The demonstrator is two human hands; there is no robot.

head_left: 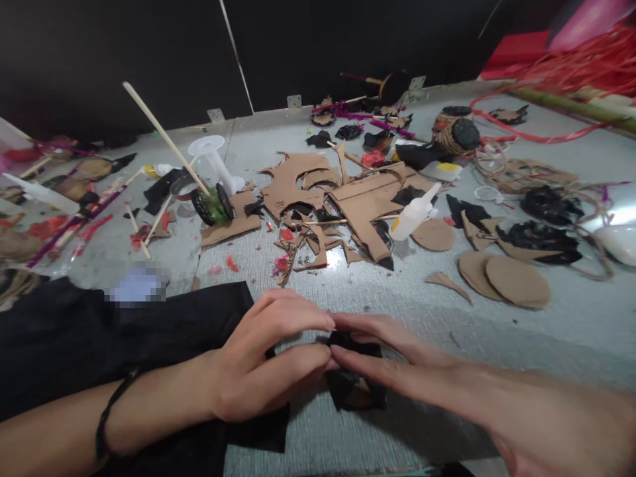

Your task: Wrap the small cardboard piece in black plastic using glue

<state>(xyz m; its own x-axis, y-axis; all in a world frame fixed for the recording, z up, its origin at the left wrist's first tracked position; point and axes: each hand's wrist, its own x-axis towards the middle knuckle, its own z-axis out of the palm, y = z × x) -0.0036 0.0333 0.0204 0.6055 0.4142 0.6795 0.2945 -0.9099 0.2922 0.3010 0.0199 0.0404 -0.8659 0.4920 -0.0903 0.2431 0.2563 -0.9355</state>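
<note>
A small piece of black cloth [356,392] with a patch of brown cardboard showing lies low in front of me at the near side of the table. My left hand [278,354] curves in from the left, its thumb and fingertips at the upper left edge of the cloth. From the right, my right hand [402,351] reaches over it, thumb and fingers pinching at the same edge. The fingertips of both hands meet there, partly hiding the cloth. A large black cloth [163,331] spreads under my left forearm.
Cut cardboard scraps [293,179] cover the middle of the table. A white glue bottle [415,213] leans among them. Cardboard discs [519,281] lie at the right. A green spool with a stick [213,205] stands left of centre, and red string [586,66] is heaped at the far right.
</note>
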